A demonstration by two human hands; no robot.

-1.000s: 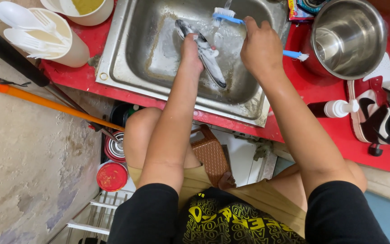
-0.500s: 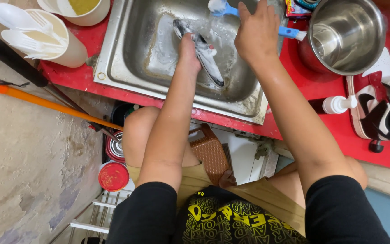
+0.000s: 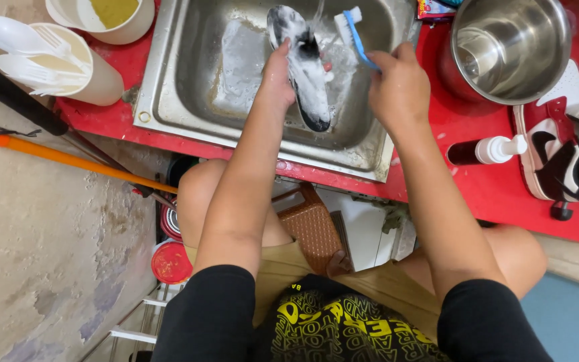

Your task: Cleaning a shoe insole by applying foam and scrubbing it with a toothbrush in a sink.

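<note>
My left hand (image 3: 277, 75) grips a soapy shoe insole (image 3: 303, 64), dark with white foam, held over the steel sink (image 3: 189, 87). A blue-handled brush (image 3: 352, 30) with white bristles is in my right hand (image 3: 400, 84), with its head just to the right of the insole's upper part. Water runs down near the top of the insole. Foam lies on the sink floor around it.
A steel pot (image 3: 507, 47) stands on the red counter (image 3: 484, 188) at right, beside a red, white and black sneaker (image 3: 561, 141) and a lying pump bottle (image 3: 484, 151). White containers with plastic cutlery (image 3: 41, 57) sit at left. An orange-handled tool (image 3: 68, 159) leans below.
The insole has turned more upright and closer to the camera. My right hand moved down from the sink's back edge, bringing the brush beside the insole.
</note>
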